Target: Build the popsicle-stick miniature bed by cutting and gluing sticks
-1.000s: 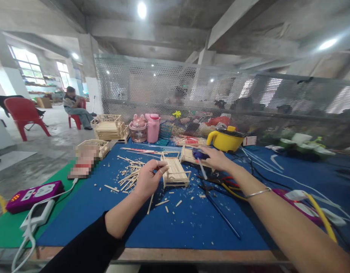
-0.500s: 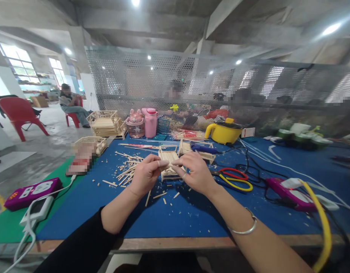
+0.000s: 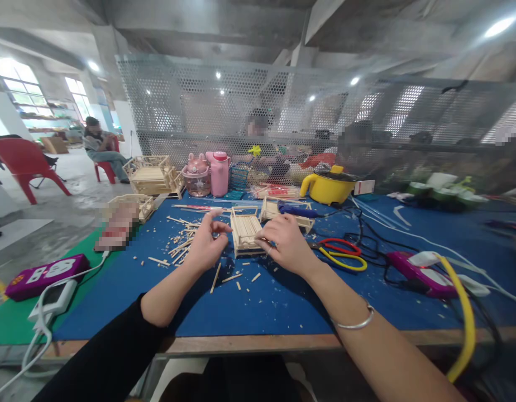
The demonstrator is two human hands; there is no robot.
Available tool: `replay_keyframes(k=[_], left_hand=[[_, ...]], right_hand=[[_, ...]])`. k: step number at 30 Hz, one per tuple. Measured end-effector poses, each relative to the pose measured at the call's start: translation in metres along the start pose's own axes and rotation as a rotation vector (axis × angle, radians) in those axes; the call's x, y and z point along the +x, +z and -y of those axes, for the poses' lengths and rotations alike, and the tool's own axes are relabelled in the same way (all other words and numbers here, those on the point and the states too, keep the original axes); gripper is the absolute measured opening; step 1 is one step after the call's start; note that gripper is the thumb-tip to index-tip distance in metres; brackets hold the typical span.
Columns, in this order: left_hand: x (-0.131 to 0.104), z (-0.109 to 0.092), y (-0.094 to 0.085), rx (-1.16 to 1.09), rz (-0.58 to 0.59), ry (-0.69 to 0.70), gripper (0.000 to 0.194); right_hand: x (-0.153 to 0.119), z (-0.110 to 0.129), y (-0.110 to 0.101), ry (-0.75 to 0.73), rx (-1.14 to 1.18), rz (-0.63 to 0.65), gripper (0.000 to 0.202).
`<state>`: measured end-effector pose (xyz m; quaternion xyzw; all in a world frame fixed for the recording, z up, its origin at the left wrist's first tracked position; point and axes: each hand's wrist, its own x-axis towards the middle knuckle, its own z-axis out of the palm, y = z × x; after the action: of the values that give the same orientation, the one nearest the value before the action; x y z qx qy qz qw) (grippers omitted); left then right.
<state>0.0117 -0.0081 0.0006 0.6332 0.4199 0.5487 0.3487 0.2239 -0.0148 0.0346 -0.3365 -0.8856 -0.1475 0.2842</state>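
Observation:
A small model bed-like frame of thin wooden sticks [image 3: 246, 230] stands on the blue mat, with a slatted top and short uprights. Just left of it, my left hand [image 3: 208, 241] is open, its fingers apart and holding nothing. At its front right edge my right hand [image 3: 288, 241] pinches with thumb and fingers, which hide part of that edge. Cut wooden sticks [image 3: 182, 248] lie in a loose heap beside my left hand. Behind my right hand are a blue-handled hot glue gun [image 3: 300, 210] and a second stick frame [image 3: 270, 209].
Scissors [image 3: 344, 255] with red and yellow handles lie to the right, near cables and a purple power strip [image 3: 417, 274]. A yellow pot [image 3: 330, 187], pink flask [image 3: 219, 177] and larger stick model [image 3: 151, 174] stand behind. A phone [image 3: 119, 226] lies left.
My left hand has let go at the front of the stick frame and drawn back left with its fingers spread. My right hand stays at the frame's right side. The view has shifted slightly.

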Motion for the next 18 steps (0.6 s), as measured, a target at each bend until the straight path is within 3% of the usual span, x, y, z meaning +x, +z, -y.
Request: replay_keyframes(k=[3, 6, 18], left_hand=[[0.001, 0.003, 0.004, -0.021, 0.149, -0.09, 0.078], [-0.001, 0.004, 0.009, -0.035, 0.208, -0.084, 0.088], [0.0, 0.015, 0.016, -0.062, 0.22, -0.023, 0.084]], right_hand=[[0.0, 0.004, 0.005, -0.039, -0.108, -0.022, 0.019], [0.0, 0.008, 0.01, -0.049, -0.185, -0.069, 0.023], [-0.003, 0.009, 0.025, -0.064, -0.278, -0.174, 0.022]])
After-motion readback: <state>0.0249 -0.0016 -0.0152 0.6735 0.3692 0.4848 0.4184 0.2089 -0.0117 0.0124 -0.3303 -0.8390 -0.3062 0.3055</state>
